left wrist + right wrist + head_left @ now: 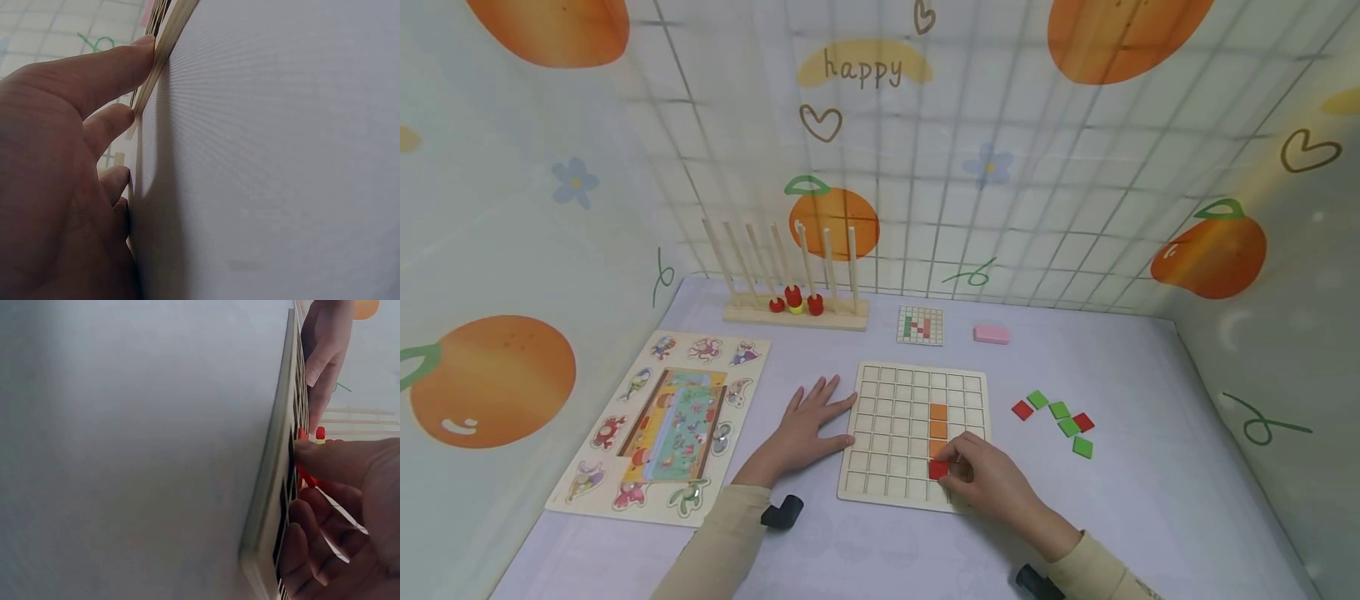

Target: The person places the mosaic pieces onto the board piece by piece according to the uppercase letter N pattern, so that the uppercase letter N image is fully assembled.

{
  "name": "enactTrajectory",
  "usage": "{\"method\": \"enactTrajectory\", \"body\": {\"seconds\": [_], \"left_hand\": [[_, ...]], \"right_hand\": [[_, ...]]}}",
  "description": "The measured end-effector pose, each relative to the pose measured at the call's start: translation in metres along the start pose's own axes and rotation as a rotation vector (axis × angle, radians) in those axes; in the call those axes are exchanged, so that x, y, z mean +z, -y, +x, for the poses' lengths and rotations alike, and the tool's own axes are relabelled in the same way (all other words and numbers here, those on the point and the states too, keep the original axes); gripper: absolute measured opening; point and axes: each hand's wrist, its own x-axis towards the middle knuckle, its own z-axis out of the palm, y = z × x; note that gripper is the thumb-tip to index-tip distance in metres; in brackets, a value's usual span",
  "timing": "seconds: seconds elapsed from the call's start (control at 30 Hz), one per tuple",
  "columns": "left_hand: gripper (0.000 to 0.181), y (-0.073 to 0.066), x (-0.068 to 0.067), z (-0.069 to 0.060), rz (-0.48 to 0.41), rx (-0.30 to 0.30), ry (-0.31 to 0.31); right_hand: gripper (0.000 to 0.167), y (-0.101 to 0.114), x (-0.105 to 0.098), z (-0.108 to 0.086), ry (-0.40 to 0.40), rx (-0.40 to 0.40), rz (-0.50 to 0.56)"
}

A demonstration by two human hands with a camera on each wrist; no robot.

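Currently, the grid board (889, 425) lies flat near the middle of the table (1157, 400), well in from the left, right and far edges. Left hand (801, 432): fingers extended and spread, tips at the board's left border, nothing grasped. Right hand (992, 477): thumb and fingers bent, pinching a red tile (937, 470) at the board; whether this tile is fully seated in a cell cannot be determined.

Completed: three orange tiles (938, 430) occupy consecutive cells of one column, directly beyond the red tile; fingers partly cover the nearest. Outstanding: most visible cells hold no tile, while four green tiles (1068, 427) and two loose red tiles (1083, 422) lie between the board and the table's right edge. Filling therefore appears to be at an early stage, with the pinched tile as the step in hand. Near the table's far edge lies a small card (920, 325) printed with a coloured grid.
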Motion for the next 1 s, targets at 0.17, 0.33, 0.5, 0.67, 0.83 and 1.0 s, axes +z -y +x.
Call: {"method": "enactTrajectory", "body": {"seconds": [0.17, 0.33, 0.5, 0.67, 0.83, 1.0], "left_hand": [[0.073, -0.0001, 0.0001, -0.0001, 0.001, -0.003, 0.0], [0.073, -0.0004, 0.0, -0.0003, 0.002, -0.008, 0.001], [0.073, -0.001, -0.0003, -0.0005, 0.0, -0.009, 0.003], [0.073, -0.0027, -0.0018, -0.0008, -0.004, -0.014, 0.005], [0.073, -0.0048, -0.0037, -0.0019, -0.013, -0.012, 0.003], [0.072, -0.0052, -0.0046, -0.0024, -0.021, -0.006, 0.006]], "right_hand": [[0.027, -0.0014, 0.0017, -0.0003, -0.005, -0.017, -0.017], [0.026, -0.0026, 0.003, -0.0008, -0.023, -0.027, -0.04], [0.021, -0.0021, 0.0037, -0.001, -0.036, -0.012, -0.056], [0.017, -0.0011, 0.0041, -0.0005, -0.029, 0.016, -0.077], [0.017, -0.0008, 0.0045, -0.0008, -0.033, 0.02, -0.084], [0.017, -0.0008, 0.0043, -0.0016, -0.037, 0.012, -0.072]]}}
